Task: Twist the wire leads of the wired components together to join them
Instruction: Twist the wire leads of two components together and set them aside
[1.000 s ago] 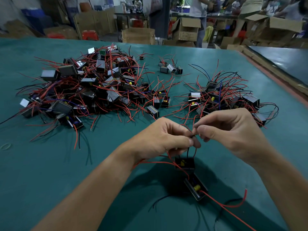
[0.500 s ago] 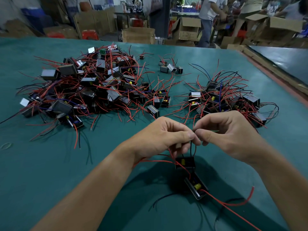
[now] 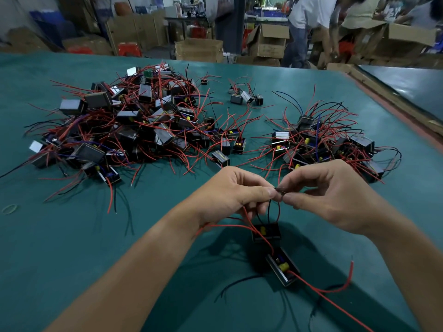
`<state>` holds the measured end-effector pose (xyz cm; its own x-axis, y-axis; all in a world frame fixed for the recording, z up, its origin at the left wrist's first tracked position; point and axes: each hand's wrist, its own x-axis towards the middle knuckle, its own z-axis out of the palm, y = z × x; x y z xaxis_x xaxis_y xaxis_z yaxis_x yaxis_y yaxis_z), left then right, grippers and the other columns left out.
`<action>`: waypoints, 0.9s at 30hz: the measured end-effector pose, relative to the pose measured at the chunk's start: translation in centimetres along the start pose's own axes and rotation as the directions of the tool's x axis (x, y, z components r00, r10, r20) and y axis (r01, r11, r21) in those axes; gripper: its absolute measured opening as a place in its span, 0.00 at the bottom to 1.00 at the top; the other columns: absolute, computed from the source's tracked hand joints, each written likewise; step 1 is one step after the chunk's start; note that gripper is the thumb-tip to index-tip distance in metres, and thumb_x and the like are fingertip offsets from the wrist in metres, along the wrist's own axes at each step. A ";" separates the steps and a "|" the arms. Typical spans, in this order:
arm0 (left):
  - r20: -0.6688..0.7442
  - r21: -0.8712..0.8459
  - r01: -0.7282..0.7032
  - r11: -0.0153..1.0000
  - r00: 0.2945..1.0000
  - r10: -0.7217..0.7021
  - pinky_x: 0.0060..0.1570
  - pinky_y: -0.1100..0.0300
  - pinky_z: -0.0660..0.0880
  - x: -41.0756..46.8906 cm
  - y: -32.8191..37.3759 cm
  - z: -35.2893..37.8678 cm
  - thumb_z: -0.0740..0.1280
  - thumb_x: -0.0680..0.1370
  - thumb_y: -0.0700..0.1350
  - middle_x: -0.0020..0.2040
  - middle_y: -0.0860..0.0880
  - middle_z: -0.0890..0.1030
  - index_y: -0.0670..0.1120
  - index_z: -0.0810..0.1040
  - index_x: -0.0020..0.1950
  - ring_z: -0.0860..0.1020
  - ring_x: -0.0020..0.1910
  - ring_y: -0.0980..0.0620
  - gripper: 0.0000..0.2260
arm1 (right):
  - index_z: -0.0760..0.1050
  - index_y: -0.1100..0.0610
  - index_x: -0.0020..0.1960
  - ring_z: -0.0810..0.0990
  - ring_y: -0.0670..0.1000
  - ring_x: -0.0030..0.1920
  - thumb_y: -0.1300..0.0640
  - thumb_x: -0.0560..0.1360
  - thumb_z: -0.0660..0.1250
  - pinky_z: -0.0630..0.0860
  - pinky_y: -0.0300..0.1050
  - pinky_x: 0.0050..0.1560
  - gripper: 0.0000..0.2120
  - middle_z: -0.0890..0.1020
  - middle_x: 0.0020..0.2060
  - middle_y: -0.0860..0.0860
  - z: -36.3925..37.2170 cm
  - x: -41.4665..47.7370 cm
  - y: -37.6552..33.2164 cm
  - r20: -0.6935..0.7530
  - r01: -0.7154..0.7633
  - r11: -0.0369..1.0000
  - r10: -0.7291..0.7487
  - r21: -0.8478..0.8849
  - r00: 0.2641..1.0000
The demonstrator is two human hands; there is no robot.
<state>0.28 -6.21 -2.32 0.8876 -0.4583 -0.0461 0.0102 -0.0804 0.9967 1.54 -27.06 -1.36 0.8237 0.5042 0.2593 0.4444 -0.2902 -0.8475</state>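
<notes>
Two small black wired components lie on the green table below my hands: one component (image 3: 266, 232) just under my fingers, a second component (image 3: 282, 268) nearer me with a yellow part inside. Thin black leads (image 3: 269, 210) rise from them to a joint (image 3: 279, 190) between my fingertips. My left hand (image 3: 236, 195) pinches that joint from the left with thumb and forefinger, and my right hand (image 3: 328, 195) pinches it from the right. A red lead (image 3: 230, 226) runs under my left wrist. Another red lead (image 3: 335, 289) trails right from the nearer component.
A large pile of black components with red wires (image 3: 124, 130) covers the table's left middle. A smaller pile (image 3: 321, 142) lies right of centre, a few loose units (image 3: 244, 97) farther back. A rubber band (image 3: 9, 209) lies at the left. Cardboard boxes (image 3: 199, 50) and people stand beyond the table.
My fingertips have kept working the leads' joint, shifting slightly. The loose red lead at the lower right has swung a little. A person in the background has moved right.
</notes>
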 end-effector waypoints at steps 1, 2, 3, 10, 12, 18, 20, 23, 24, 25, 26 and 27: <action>-0.002 -0.003 0.006 1.000 1.000 -0.006 0.27 0.68 0.70 0.0 0.0 0.0 0.67 0.78 0.37 0.27 0.51 0.77 0.43 0.83 0.41 0.70 0.25 0.58 0.08 | 0.84 0.52 0.44 0.82 0.43 0.37 0.50 0.66 0.76 0.77 0.35 0.40 0.08 0.86 0.37 0.51 0.0 0.0 0.0 -0.003 0.005 1.000 -0.005 0.004 1.000; 0.001 -0.001 0.011 1.000 1.000 -0.011 0.27 0.68 0.71 0.0 0.0 -0.1 0.67 0.78 0.37 0.27 0.51 0.77 0.43 0.82 0.42 0.70 0.25 0.58 0.07 | 0.84 0.52 0.43 0.82 0.44 0.36 0.51 0.65 0.76 0.78 0.35 0.40 0.08 0.86 0.36 0.51 0.0 0.0 0.0 -0.006 0.008 1.000 -0.008 0.005 1.000; 0.007 0.007 0.013 1.000 1.000 -0.013 0.27 0.67 0.71 0.0 -0.1 -0.1 0.67 0.78 0.37 0.27 0.50 0.77 0.43 0.82 0.42 0.71 0.25 0.58 0.07 | 0.84 0.52 0.42 0.82 0.45 0.36 0.52 0.65 0.76 0.78 0.35 0.40 0.07 0.86 0.36 0.52 0.1 0.1 0.0 -0.001 0.014 1.000 -0.014 0.002 1.000; 0.093 0.064 0.018 0.998 0.995 -0.024 0.26 0.65 0.68 -0.1 -0.1 -0.6 0.68 0.78 0.40 0.26 0.52 0.75 0.42 0.84 0.44 0.69 0.25 0.57 0.06 | 0.84 0.56 0.37 0.83 0.45 0.34 0.54 0.65 0.76 0.77 0.34 0.38 0.06 0.86 0.33 0.51 0.3 0.2 -0.1 0.023 0.046 0.999 -0.046 0.027 0.999; 0.092 0.048 0.012 0.999 0.996 -0.017 0.25 0.64 0.67 0.0 -0.1 -0.6 0.67 0.78 0.40 0.26 0.52 0.74 0.42 0.84 0.44 0.69 0.24 0.56 0.06 | 0.84 0.56 0.37 0.82 0.45 0.33 0.53 0.65 0.76 0.77 0.35 0.37 0.06 0.86 0.33 0.51 0.3 0.3 -0.2 -0.003 0.044 0.998 -0.044 0.033 0.999; -0.027 0.039 -0.020 0.999 0.999 0.021 0.25 0.67 0.67 0.3 -0.2 -0.2 0.67 0.79 0.38 0.25 0.51 0.75 0.39 0.83 0.46 0.68 0.23 0.58 0.07 | 0.84 0.53 0.38 0.74 0.49 0.29 0.59 0.70 0.75 0.71 0.49 0.30 0.03 0.82 0.28 0.55 0.4 0.4 0.1 -0.129 0.023 1.000 -0.023 -0.001 0.991; -0.054 0.042 -0.016 0.999 0.998 0.018 0.25 0.67 0.67 0.3 -0.3 -0.2 0.67 0.79 0.38 0.25 0.51 0.75 0.38 0.83 0.46 0.68 0.23 0.57 0.07 | 0.83 0.54 0.38 0.74 0.48 0.28 0.64 0.71 0.74 0.71 0.49 0.29 0.07 0.81 0.27 0.54 0.7 0.5 0.2 -0.172 0.034 0.999 -0.039 -0.029 0.984; -0.081 0.048 0.000 0.999 0.997 0.004 0.24 0.67 0.68 0.4 -0.3 -0.1 0.67 0.79 0.38 0.25 0.50 0.76 0.42 0.84 0.42 0.68 0.23 0.57 0.08 | 0.83 0.52 0.34 0.73 0.43 0.26 0.63 0.71 0.75 0.69 0.40 0.27 0.10 0.80 0.26 0.50 1.2 0.4 0.2 -0.224 0.078 0.985 -0.112 -0.154 0.968; -0.092 0.050 0.012 0.999 0.996 -0.007 0.24 0.67 0.68 0.4 -0.3 -0.1 0.67 0.79 0.38 0.25 0.50 0.76 0.43 0.84 0.42 0.68 0.23 0.57 0.08 | 0.82 0.50 0.33 0.74 0.43 0.27 0.62 0.70 0.75 0.70 0.40 0.28 0.10 0.80 0.26 0.47 1.3 0.4 0.2 -0.245 0.100 0.969 -0.156 -0.226 0.957; -0.103 0.052 0.027 0.998 0.994 -0.022 0.23 0.67 0.67 0.4 -0.3 0.0 0.66 0.79 0.38 0.25 0.50 0.77 0.43 0.84 0.41 0.68 0.22 0.56 0.09 | 0.81 0.48 0.33 0.76 0.43 0.28 0.60 0.70 0.74 0.73 0.41 0.29 0.10 0.80 0.27 0.46 1.5 0.4 0.1 -0.257 0.125 0.943 -0.210 -0.309 0.943; -0.115 0.054 0.044 0.998 0.993 -0.038 0.23 0.67 0.67 0.5 -0.4 0.0 0.66 0.79 0.39 0.25 0.49 0.77 0.42 0.84 0.41 0.68 0.22 0.55 0.09 | 0.81 0.48 0.34 0.77 0.44 0.29 0.59 0.70 0.73 0.74 0.43 0.31 0.08 0.80 0.28 0.44 1.6 0.4 0.0 -0.255 0.152 0.910 -0.264 -0.387 0.930; -0.124 0.054 0.060 0.997 0.991 -0.053 0.22 0.67 0.66 0.6 -0.4 0.1 0.66 0.79 0.38 0.25 0.49 0.77 0.41 0.83 0.42 0.67 0.22 0.54 0.09 | 0.82 0.49 0.35 0.78 0.45 0.31 0.58 0.70 0.73 0.76 0.46 0.33 0.07 0.80 0.29 0.43 1.8 0.4 0.0 -0.243 0.173 0.879 -0.304 -0.445 0.921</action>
<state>0.74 -6.51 -2.71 0.9360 -0.3403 -0.0902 0.0386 -0.1556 0.9871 1.25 -25.41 -2.03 0.7092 0.3549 0.6091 0.6894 -0.5295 -0.4943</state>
